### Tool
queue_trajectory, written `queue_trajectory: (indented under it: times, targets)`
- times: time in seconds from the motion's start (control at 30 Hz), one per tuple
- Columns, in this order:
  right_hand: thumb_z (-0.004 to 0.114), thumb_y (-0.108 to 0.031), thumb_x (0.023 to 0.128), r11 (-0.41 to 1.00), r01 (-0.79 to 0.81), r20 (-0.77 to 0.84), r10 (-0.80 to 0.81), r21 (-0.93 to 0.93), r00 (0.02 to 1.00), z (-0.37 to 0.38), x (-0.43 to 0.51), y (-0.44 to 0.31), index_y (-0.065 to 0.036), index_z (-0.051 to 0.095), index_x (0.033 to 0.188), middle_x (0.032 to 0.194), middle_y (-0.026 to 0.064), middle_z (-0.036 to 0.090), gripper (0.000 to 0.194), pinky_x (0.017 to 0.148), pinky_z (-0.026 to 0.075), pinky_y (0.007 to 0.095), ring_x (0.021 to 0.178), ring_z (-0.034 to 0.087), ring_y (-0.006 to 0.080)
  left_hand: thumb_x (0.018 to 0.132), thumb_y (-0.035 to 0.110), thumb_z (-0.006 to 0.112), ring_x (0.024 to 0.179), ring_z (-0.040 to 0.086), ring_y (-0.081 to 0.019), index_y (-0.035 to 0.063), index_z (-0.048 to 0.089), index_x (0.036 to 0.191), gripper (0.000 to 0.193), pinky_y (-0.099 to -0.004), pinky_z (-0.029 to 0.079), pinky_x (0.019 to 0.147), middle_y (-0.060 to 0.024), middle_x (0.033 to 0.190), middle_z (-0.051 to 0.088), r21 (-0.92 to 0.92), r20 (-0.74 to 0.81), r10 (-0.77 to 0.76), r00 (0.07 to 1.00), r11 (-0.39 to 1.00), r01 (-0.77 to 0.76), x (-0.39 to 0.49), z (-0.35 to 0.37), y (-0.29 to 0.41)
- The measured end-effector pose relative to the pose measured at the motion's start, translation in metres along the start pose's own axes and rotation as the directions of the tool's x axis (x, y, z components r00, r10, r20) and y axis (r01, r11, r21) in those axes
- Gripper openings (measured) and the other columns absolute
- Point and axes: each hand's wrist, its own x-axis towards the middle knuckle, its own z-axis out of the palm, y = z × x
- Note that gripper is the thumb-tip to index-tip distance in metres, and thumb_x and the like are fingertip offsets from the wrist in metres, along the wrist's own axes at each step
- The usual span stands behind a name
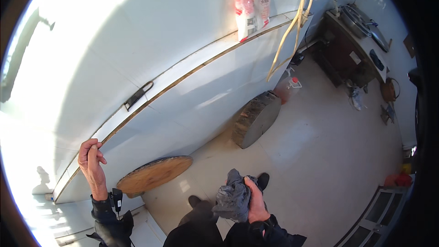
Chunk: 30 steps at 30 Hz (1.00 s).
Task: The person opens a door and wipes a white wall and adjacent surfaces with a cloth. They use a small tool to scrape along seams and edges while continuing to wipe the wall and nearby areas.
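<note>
My right hand [257,200] grips a crumpled dark grey plastic bag [234,197] in front of my legs. What the bag contains is hidden. On the left, my left hand [92,164] is raised by the lower end of the narrow tiled ledge [178,75], its thumb and fingers drawn together. Nothing shows between those fingertips, though a small item could be hidden there. Farther along the ledge lies a dark flat tool with a looped handle [139,95]. A red and white printed plastic packet [254,5] stands at its upper part.
Against the wall lean a round wooden board [156,175] and a thick log-slab chopping block [259,120]. Behind the block stands a plastic jug with a red cap [288,87]. Pale sticks or cords [291,31] hang nearby. A counter [363,46] carries metal pans; a basket [390,90] sits beyond.
</note>
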Motion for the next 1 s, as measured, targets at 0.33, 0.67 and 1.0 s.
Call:
queue_trajectory:
  times: [0.33, 0.67, 1.0]
  targets:
    - [0.05, -0.031, 0.106, 0.971, -0.209, 0.004, 0.211, -0.116, 0.977, -0.015, 0.002, -0.099, -0.003, 0.062, 0.129, 0.117, 0.011, 0.07, 0.039, 0.095, 0.055, 0.0423, 0.102, 0.07, 0.0299, 0.099, 0.013, 0.057, 0.072, 0.054, -0.0067, 0.0005, 0.068, 0.113, 0.022, -0.0224, 0.046, 0.065, -0.0057, 0.093, 0.067, 0.038, -0.215, -0.034, 0.976, 0.998, 0.043, -0.008, 0.01, -0.003]
    - [0.049, -0.033, 0.106, 0.892, -0.321, 0.073, 0.36, -0.319, 0.93, 0.011, 0.025, -0.143, -0.006, 0.062, 0.127, 0.117, 0.0098, 0.071, 0.037, 0.089, 0.056, 0.0406, 0.101, 0.07, 0.0287, 0.099, 0.012, 0.057, 0.071, 0.054, -0.0055, 0.0001, 0.068, 0.111, 0.02, -0.0204, 0.043, 0.06, -0.0057, 0.094, 0.067, 0.083, -0.362, 0.049, 0.931, 0.996, -0.02, -0.02, 0.046, 0.018]
    - [0.052, -0.039, 0.104, 0.892, -0.408, 0.07, 0.428, -0.197, 0.901, 0.003, 0.037, -0.164, -0.008, 0.065, 0.121, 0.106, 0.0174, 0.072, 0.037, 0.074, 0.058, 0.0407, 0.088, 0.071, 0.0297, 0.099, 0.008, 0.056, 0.069, 0.055, -0.0075, 0.0009, 0.067, 0.104, 0.014, -0.0214, 0.042, 0.057, -0.0069, 0.094, 0.066, 0.07, 0.101, -0.025, 0.995, 0.997, 0.018, -0.033, 0.189, 0.14]
